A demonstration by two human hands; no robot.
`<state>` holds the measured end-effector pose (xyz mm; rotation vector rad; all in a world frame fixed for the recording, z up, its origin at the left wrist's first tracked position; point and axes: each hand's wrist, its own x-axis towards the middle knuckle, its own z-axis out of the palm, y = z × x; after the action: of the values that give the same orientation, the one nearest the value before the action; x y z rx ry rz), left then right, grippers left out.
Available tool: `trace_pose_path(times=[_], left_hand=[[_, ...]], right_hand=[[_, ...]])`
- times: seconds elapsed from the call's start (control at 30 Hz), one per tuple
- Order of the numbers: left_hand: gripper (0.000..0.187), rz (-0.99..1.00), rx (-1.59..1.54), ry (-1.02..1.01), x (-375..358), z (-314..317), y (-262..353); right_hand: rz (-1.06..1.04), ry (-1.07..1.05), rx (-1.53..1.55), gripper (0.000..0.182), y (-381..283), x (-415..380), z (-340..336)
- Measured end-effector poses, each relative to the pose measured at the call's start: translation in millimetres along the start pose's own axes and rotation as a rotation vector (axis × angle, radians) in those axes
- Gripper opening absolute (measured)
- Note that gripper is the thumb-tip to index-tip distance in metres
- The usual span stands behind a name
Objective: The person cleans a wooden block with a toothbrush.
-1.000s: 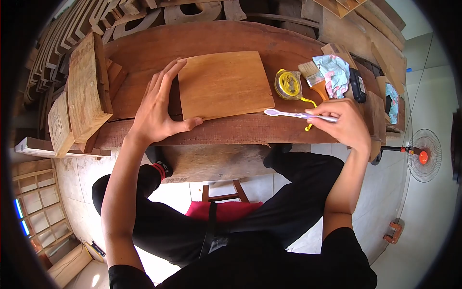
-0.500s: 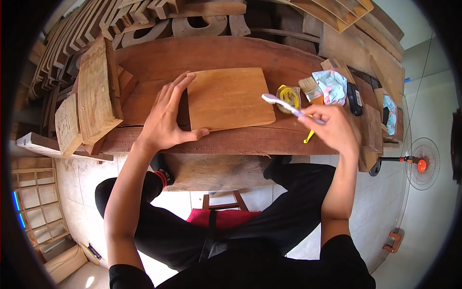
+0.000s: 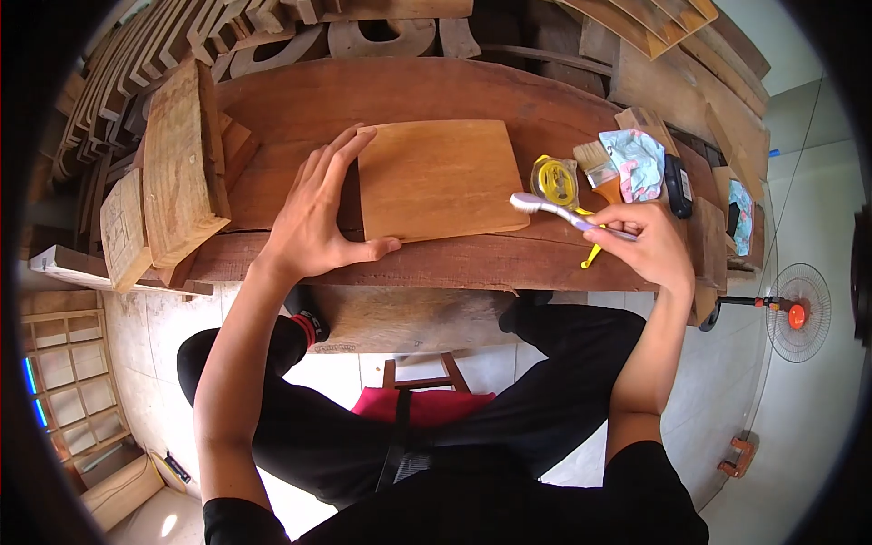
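Observation:
A flat, smooth wooden board [image 3: 443, 177] lies on the reddish-brown wooden bench [image 3: 363, 86]. My left hand [image 3: 313, 213] is spread along its left side, fingertips at the back left corner and thumb by the front edge. In my right hand [image 3: 645, 241] is a white and purple toothbrush [image 3: 556, 210], gripped by the handle between thumb and fingers. Its bristled head overlaps the board's right edge in this view. Just beyond the brush sits a round, clear and yellow tape measure [image 3: 554, 181], and a yellow strip [image 3: 592, 256] shows below my right fingers.
Right of the tape measure lie a paintbrush [image 3: 601, 179], a crumpled patterned cloth [image 3: 633, 163] and a black object [image 3: 678, 186]. Stacked wood blocks [image 3: 182, 159] stand at the left. Curved wooden pieces [image 3: 377, 41] line the back. A fan [image 3: 797, 313] is at far right.
My right hand and the toothbrush have shifted slightly right, and the brush head sits nearer the board's front right corner. My left hand keeps its place at the board. The view has tilted a little.

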<state>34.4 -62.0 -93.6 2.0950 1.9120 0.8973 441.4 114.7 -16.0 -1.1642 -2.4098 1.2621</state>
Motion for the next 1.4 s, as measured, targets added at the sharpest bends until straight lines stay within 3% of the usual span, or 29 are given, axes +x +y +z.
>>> trace_pose_path(times=[0.1, 0.2, 0.23, 0.27, 0.33, 0.43, 0.53, 0.57, 0.67, 0.73, 0.93, 1.0, 1.03, 1.13, 1.2, 1.27, 1.3, 1.4], left_hand=[[0.129, -0.004, -0.002, -0.003, 0, -1, 0], [0.13, 0.003, -0.005, -0.005, 2, 0, -3], [0.13, 0.001, -0.005, -0.004, 1, 1, -3], [0.13, -0.004, -0.007, 0.001, -1, 1, -3], [0.129, -0.001, -0.002, 0.001, -1, 1, -2], [0.129, 0.007, 0.0, 0.009, 0, 1, -4], [0.129, 0.003, -0.013, -0.001, 0, 2, -3], [0.129, -0.006, -0.017, 0.0, -1, 1, -3], [0.129, -0.004, -0.011, 0.001, -1, 1, -3], [0.129, 0.003, -0.01, 0.004, 0, 2, -4], [0.13, -0.005, -0.006, 0.002, -2, 1, -5], [0.13, 0.009, -0.004, 0.014, -1, 3, -5], [0.13, 0.011, 0.002, 0.016, 0, 3, -6], [0.13, 0.001, 0.009, -0.002, 0, 2, -4], [0.13, -0.01, 0.006, 0.003, -2, 2, -3], [0.13, 0.0, 0.006, 0.009, -1, 2, -4], [0.13, -0.004, 0.006, 0.012, 0, 3, -4], [0.13, -0.015, 0.004, -0.007, -1, 1, -3]], right_hand=[[-0.071, -0.053, -0.208, 0.022, -14, 2, 12], [-0.002, -0.086, -0.128, 0.023, -21, 6, 11], [0.064, -0.057, -0.288, 0.023, -32, 6, 1], [-0.104, 0.042, -0.145, 0.022, -12, 8, 2], [0.062, -0.017, -0.183, 0.021, -22, 6, 1], [-0.211, -0.058, -0.302, 0.023, -34, 6, 27], [0.005, -0.008, -0.204, 0.023, -16, 8, 10], [-0.055, 0.028, -0.148, 0.023, -7, 13, 5], [0.033, -0.05, -0.223, 0.021, -16, 7, 20], [-0.259, -0.082, -0.216, 0.019, -34, 8, 44], [-0.016, 0.023, -0.109, 0.02, 2, 7, 10], [-0.084, -0.052, -0.253, 0.02, -29, 1, 27], [-0.254, -0.073, -0.217, 0.02, -20, 6, 40], [-0.028, -0.019, -0.131, 0.021, -15, 3, 21], [-0.093, 0.06, -0.157, 0.022, 6, 5, 2], [-0.007, 0.011, -0.266, 0.018, -20, -3, 10], [-0.062, -0.05, -0.235, 0.02, -13, -4, 16], [-0.027, -0.01, -0.188, 0.02, -25, -6, 10]])
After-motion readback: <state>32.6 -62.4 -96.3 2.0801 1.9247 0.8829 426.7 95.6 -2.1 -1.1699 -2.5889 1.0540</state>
